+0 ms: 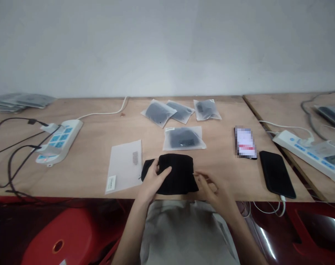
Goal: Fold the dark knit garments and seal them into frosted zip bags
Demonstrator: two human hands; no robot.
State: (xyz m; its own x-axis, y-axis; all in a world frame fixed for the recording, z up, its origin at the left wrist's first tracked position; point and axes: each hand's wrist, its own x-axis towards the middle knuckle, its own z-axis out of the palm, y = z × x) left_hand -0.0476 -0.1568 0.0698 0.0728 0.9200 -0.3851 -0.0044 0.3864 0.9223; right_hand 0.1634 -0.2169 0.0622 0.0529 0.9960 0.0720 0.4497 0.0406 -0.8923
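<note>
Pressing down on a folded black cloth (180, 176), the left hand (153, 180) lies open and flat across its left part; the right hand (213, 189), fingers loosely curled, meets its right edge, grip unclear. The cloth sits at the tabletop's (95, 162) near edge, an empty clear bag (125, 165) just left, packed bags (184, 138) beyond.

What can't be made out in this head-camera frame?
All in the head view:
1. Phone screen: pixelated, unreadable.
2. Bagged black items: frosted plastic blurs what they are.
3. Label on the empty bag: print too small.
4. Black cloth: left end covered by the left hand.
5. Right hand: its own back hides whether the fingertips pinch the cloth.
6. Stack of bags: cut off by the left edge.
</note>
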